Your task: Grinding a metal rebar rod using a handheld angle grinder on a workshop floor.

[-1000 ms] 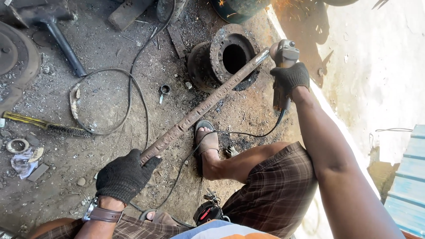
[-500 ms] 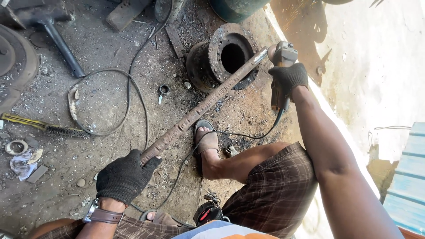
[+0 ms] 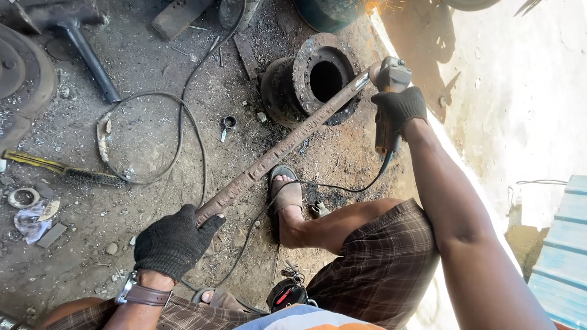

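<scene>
The gloved left hand (image 3: 174, 241) grips the rusty bar (image 3: 287, 145) at lower left; the gloved right hand (image 3: 400, 109) clasps the grinder (image 3: 389, 91) at upper right.

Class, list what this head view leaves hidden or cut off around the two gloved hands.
- Grinder disc: hidden behind the tool body and bar end.
- Bar's near end: covered by the left hand.
- Right hand fingers: wrapped out of sight.
- Sparks: cut off by the top edge.

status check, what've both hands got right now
Left hand gloved, gripping near end of rusty bar. Right hand gloved, holding grinder at bar's far end, sparks flying. Foot beside bar; cable loops beneath.
</scene>
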